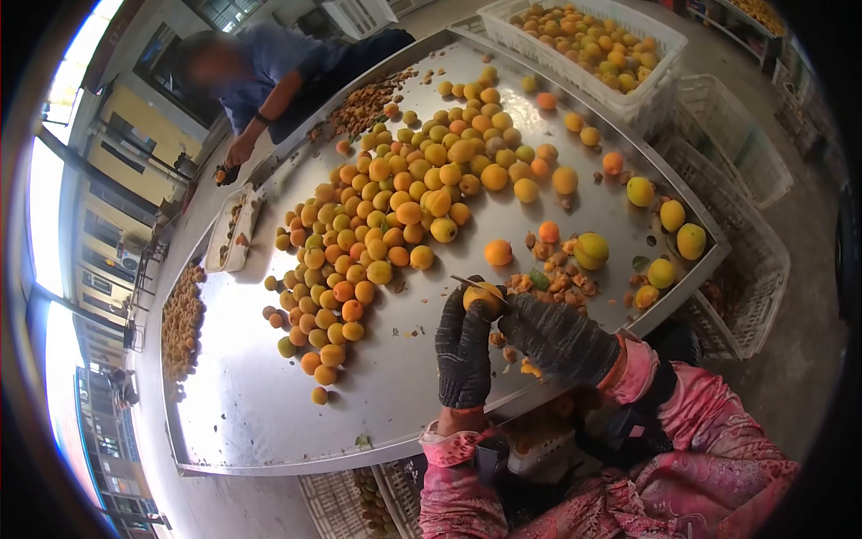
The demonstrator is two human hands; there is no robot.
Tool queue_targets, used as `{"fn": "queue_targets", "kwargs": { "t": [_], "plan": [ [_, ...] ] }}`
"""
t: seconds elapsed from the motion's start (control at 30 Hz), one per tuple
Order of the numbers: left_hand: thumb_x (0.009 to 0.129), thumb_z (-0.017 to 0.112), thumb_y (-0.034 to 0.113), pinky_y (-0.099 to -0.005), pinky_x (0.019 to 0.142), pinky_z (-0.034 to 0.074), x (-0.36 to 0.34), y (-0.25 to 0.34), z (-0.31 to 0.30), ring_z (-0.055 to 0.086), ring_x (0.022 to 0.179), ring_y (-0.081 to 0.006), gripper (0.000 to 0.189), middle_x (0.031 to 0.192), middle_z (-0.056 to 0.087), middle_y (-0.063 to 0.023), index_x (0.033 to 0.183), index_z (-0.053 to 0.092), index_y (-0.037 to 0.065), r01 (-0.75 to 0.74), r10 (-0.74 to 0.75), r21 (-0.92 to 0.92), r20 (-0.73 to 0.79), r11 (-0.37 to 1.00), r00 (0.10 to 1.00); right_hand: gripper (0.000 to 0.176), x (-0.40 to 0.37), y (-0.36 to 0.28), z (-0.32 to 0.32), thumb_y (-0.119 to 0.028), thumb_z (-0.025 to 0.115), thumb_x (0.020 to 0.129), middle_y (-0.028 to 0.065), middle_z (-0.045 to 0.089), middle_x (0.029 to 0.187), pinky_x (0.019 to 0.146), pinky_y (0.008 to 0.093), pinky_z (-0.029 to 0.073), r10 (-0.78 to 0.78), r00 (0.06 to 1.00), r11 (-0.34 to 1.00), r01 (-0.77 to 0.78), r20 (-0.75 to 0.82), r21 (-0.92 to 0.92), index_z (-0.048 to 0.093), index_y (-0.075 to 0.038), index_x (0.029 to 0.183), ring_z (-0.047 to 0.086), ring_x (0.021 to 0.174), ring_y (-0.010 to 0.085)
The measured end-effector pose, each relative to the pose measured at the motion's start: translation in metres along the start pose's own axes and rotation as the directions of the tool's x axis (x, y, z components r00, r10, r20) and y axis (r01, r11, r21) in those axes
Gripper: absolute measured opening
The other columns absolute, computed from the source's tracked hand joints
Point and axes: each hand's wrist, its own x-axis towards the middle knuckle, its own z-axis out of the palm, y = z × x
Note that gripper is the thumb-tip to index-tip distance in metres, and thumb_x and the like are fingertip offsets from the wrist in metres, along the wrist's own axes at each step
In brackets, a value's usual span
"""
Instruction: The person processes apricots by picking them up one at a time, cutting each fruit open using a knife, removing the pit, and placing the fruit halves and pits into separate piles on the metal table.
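Both my hands wear dark grey knit gloves and meet over the near right part of the metal table. In my left hand point(463, 350) is a yellow-orange apricot point(482, 302), gripped by the fingertips. My right hand point(558, 338) is closed at the fruit's right side, its fingers bent. A thin brown blade-like strip point(470, 284) lies across the top of the apricot and runs toward the right fingertips; its other end is hidden there. Just beyond my right hand sits a heap of brown pits point(566, 286) with bits of flesh and a green leaf.
A large pile of apricots point(386, 207) covers the middle of the metal table point(260, 386), which has a raised rim. A full white crate point(584, 67) stands at the far right. Across the table a person point(260, 81) works beside a white tray point(232, 229). More pits point(184, 310) lie left.
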Motion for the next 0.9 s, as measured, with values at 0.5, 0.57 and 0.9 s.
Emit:
{"fn": "queue_targets", "kwargs": {
  "t": [0.5,0.57,0.9],
  "plan": [
    [0.094,0.039,0.033,-0.0246,0.068,0.044,-0.001,-0.014,0.003,0.053,0.076,-0.0120,0.038,0.086,0.058,-0.0065,0.100,0.056,-0.001,0.038,-0.020,0.154,-0.114,0.987,0.993,0.040,0.001,-0.018,0.013,-0.008,0.054,0.079,0.0216,0.050,0.117,0.084,0.0404,0.047,0.224,0.974,0.951,-0.227,0.037,0.209,0.050,0.001,0.118,0.055,0.101,0.0325],
    [0.092,0.043,0.031,-0.0235,0.063,0.042,-0.001,-0.012,0.005,0.052,0.071,-0.0119,0.034,0.082,0.057,-0.0048,0.098,0.056,0.000,0.129,-0.122,0.030,-0.173,0.991,0.977,0.036,0.003,-0.016,0.015,-0.011,0.051,0.082,0.0202,0.049,0.118,0.082,0.0391,0.047,0.294,0.953,0.903,-0.301,0.069,0.307,0.051,-0.002,0.117,0.056,0.100,0.0304],
    [0.087,0.047,0.019,-0.0328,0.070,0.045,-0.003,-0.022,0.005,0.058,0.081,-0.0236,0.028,0.093,0.059,-0.0146,0.097,0.053,-0.006,-0.075,0.114,0.268,-0.130,0.960,0.985,0.030,0.010,-0.011,-0.006,-0.022,0.048,0.091,0.0006,0.056,0.072,0.053,0.0211,0.042,0.383,0.704,-0.015,-0.643,0.598,0.766,0.051,-0.007,0.117,0.050,0.061,0.0065]
  ]
}}
